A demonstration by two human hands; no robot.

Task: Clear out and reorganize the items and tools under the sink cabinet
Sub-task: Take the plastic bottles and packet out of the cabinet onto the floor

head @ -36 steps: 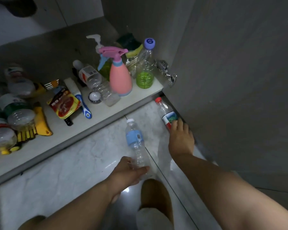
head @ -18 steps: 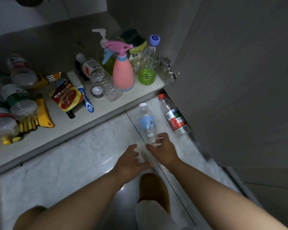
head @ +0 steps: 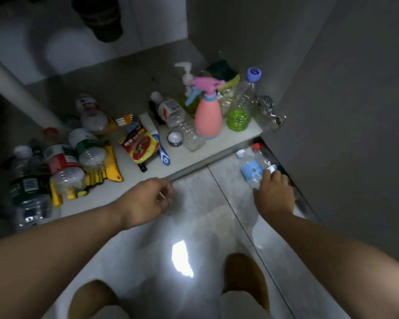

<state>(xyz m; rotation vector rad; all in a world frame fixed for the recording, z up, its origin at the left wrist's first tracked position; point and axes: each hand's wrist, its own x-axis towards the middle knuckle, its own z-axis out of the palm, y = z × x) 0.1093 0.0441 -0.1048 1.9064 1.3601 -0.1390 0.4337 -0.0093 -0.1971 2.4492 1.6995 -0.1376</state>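
On the floor [head: 194, 203], blue-label bottle [head: 250, 168] in grip [head: 274, 194]

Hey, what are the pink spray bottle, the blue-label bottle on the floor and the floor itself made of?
Pink spray bottle with a blue trigger: likely opaque plastic, smooth and evenly coloured. Clear bottle with a blue label: probably thin plastic, since its body is see-through. Pale veined floor: glossy tile with a marble or ceramic look; it mirrors a bright light.

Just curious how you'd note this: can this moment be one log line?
right hand grips blue-label bottle on floor | beside red-cap bottle | left hand loosely curled, holds nothing | pink sprayer on shelf
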